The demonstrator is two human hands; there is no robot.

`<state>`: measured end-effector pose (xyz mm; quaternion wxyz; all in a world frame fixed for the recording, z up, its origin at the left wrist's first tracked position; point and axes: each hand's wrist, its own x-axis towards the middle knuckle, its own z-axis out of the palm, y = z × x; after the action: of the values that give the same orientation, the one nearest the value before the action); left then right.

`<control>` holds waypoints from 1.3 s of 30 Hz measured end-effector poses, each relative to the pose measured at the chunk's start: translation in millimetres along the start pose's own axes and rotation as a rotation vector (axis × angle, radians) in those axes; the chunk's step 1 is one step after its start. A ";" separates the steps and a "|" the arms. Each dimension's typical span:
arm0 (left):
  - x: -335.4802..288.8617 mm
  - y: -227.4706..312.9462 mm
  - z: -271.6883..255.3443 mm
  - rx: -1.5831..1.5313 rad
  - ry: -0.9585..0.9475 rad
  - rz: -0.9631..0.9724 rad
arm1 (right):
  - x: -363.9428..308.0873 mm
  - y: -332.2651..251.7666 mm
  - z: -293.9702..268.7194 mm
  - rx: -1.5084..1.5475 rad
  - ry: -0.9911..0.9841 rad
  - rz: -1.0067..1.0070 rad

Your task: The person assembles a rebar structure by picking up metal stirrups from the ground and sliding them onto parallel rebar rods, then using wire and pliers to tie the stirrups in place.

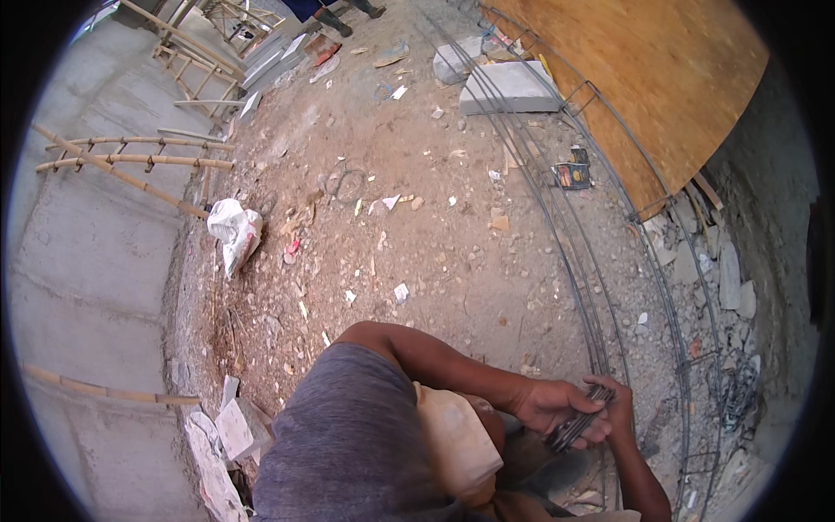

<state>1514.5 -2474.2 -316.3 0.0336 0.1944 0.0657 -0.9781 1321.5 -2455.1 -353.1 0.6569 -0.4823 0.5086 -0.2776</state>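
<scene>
At the lower right, both hands meet on a small dark bundle of thin metal rods or wires (574, 424); its exact kind is too small to tell. My left hand (550, 405) curls round it from the left, thumb on top. From the right, my right hand (619, 412) closes on the same bundle, fingers bent over its upper end. Just beside and beneath them run long steel reinforcing bars (576, 277), lying along the ground away from me.
A tied rebar cage (665, 300) curves along the right beside a plywood sheet (644, 83). Concrete blocks (511, 89) lie ahead. A white sack (235, 233) and bamboo ladder (139, 161) stand at left by a grey wall (113, 287). Another person's legs (335, 19) show far off.
</scene>
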 end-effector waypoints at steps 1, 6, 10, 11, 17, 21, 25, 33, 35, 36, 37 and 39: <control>1.2 -1.8 -1.9 0.000 -0.008 -0.005 | -3.2 -0.4 0.9 -0.042 0.022 -0.013; -1.2 -8.6 -5.6 0.018 -0.058 -0.001 | -4.9 -3.2 -5.8 -0.074 -0.089 -0.073; 22.3 -8.1 -29.9 0.013 -0.149 0.027 | -17.4 1.2 3.8 -0.001 -0.002 -0.111; 27.1 -7.9 -31.4 0.060 -0.130 0.049 | -19.7 2.5 4.2 -0.005 0.037 -0.130; 17.0 -3.4 -4.3 0.072 -0.129 -0.067 | -10.0 16.7 4.0 0.030 0.081 -0.132; 24.5 -11.8 -9.0 0.275 -0.312 -0.043 | -10.8 11.2 -8.9 -0.061 -0.030 -0.250; 24.5 -12.9 -3.4 0.379 -0.287 0.062 | -14.6 6.1 -18.2 -0.024 -0.043 -0.134; 17.4 -6.2 -2.0 0.419 0.001 0.128 | -5.5 37.4 8.7 0.450 0.117 0.133; 16.2 -3.8 -3.7 0.316 -0.015 0.068 | -3.1 44.3 12.1 0.456 0.154 0.083; 19.8 -1.7 -0.4 0.305 -0.012 0.066 | -3.8 47.7 7.1 0.458 0.148 0.107; 21.6 3.3 3.9 0.300 -0.005 0.053 | -0.2 48.9 1.1 0.462 0.137 0.122; 33.3 5.2 14.1 0.295 0.026 0.026 | -3.0 48.9 -27.0 0.157 -0.026 0.032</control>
<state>1479.0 -2482.7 -316.8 0.0164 0.2109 -0.0810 -0.9740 1289.1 -2443.5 -397.2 0.7037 -0.4248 0.4843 -0.2998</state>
